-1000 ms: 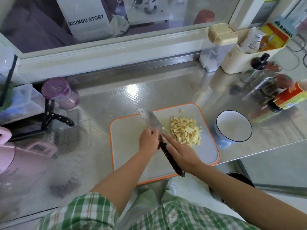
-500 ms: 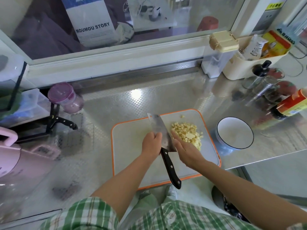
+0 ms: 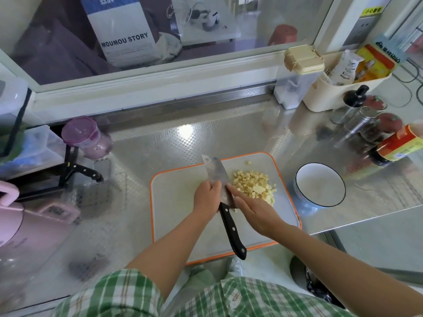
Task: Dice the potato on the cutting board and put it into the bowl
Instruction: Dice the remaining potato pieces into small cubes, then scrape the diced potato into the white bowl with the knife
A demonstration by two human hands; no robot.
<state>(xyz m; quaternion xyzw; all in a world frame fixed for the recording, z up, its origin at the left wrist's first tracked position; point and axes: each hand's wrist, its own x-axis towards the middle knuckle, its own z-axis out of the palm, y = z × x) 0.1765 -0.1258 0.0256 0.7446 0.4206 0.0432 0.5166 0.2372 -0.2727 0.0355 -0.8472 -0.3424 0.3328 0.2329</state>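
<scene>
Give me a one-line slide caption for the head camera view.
Left hand holds the cleaver, right hand flat against its blade, beside diced potato on the cutting board.

The white-and-blue sign (image 3: 121,30) behind the window glass reads "MOUMOU STORY".

- A short-sleeved shirt (image 3: 251,298) in green-and-white plaid fills the bottom of the view. Broad green bands are crossed by thinner dark green lines and faint yellowish ones.
- The left sleeve (image 3: 109,294) is wide and loose, in the same plaid, and ends above the elbow.
- The left forearm (image 3: 169,245) and right forearm (image 3: 332,255) are bare from sleeve to wrist.
- The left hand (image 3: 207,196) and right hand (image 3: 254,210) are bare.
- Pale grey-green trousers (image 3: 201,274), softly creased, show between the arms.
- The toe of a whitish shoe (image 3: 235,266) shows beyond the trousers, too blurred for detail.
</scene>
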